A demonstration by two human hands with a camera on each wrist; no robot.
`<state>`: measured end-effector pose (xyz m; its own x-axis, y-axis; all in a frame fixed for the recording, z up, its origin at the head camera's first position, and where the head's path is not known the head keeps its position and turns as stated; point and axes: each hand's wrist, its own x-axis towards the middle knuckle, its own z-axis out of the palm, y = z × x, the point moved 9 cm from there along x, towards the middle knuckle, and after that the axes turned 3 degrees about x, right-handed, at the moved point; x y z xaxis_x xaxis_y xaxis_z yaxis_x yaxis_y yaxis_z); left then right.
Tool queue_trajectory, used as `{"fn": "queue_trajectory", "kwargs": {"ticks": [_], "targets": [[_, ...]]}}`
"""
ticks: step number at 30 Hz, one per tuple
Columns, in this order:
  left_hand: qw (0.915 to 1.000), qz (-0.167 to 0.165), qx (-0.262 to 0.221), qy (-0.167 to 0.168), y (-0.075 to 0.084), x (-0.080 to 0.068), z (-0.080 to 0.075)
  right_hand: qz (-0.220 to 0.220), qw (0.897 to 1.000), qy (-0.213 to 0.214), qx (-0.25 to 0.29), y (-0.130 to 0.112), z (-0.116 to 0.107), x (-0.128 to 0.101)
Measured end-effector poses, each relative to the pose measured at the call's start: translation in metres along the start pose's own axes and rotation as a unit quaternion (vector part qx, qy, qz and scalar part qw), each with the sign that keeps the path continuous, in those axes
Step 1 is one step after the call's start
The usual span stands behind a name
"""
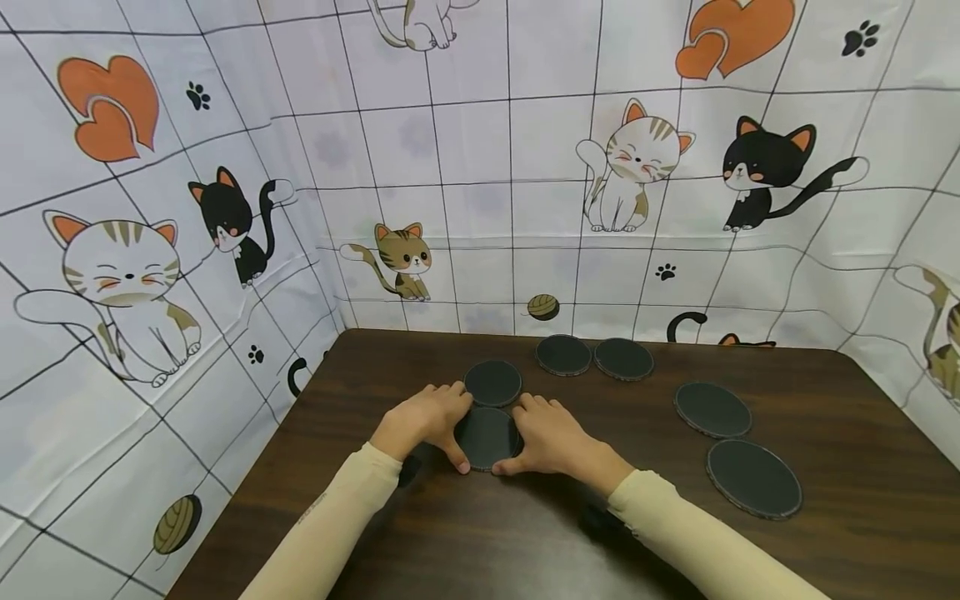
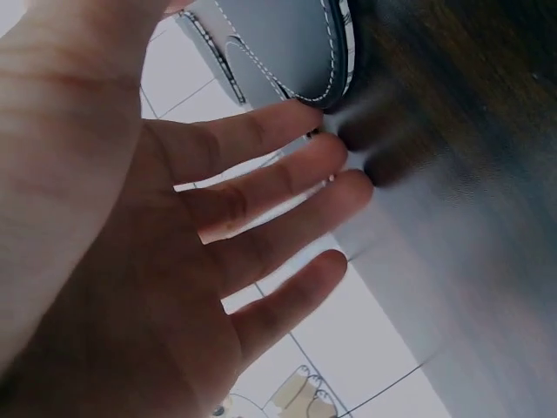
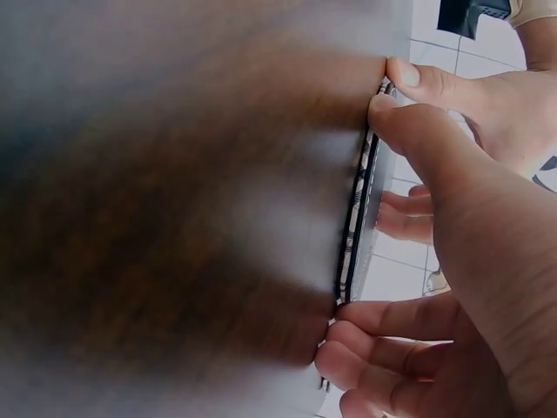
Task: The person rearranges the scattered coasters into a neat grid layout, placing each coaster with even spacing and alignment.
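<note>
A dark grey round coaster with a stitched edge lies on the wooden table, between the two hands. At its left side is the left hand, thumb near the front rim and fingers toward the back. The left wrist view shows those fingers spread and fairly straight, fingertips at the tabletop beside the coaster. Mirroring it, the right hand touches the right side, thumb and fingertips spread along the rim. In the right wrist view, the coaster's edge stands out between that thumb and fingers.
Another round coaster lies directly behind the one between the hands. Two more, a left one and a right one, are side by side at the back edge. On the right lie a farther coaster and a nearer one.
</note>
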<state>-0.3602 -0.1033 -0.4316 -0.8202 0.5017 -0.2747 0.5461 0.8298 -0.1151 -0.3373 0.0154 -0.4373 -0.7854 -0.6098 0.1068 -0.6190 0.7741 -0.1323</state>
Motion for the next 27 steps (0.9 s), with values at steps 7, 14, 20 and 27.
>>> {"fn": "queue_trajectory", "kwargs": {"ticks": [7,14,20,27], "targets": [[0.9998,0.015,0.005,0.011,0.003,0.001,0.000,-0.012,1.000,0.009,-0.002,0.001,0.002,-0.001],[0.9993,0.023,0.016,0.025,0.007,0.005,-0.007,-0.020,0.999,0.026,-0.012,0.008,-0.006,-0.004],[0.9956,0.048,0.028,0.075,0.022,0.014,-0.026,-0.001,0.999,0.041,-0.018,0.031,-0.029,-0.021],[0.9908,0.064,0.028,0.116,0.040,0.031,-0.040,0.012,0.998,0.058,-0.007,0.060,-0.049,-0.038]]}}
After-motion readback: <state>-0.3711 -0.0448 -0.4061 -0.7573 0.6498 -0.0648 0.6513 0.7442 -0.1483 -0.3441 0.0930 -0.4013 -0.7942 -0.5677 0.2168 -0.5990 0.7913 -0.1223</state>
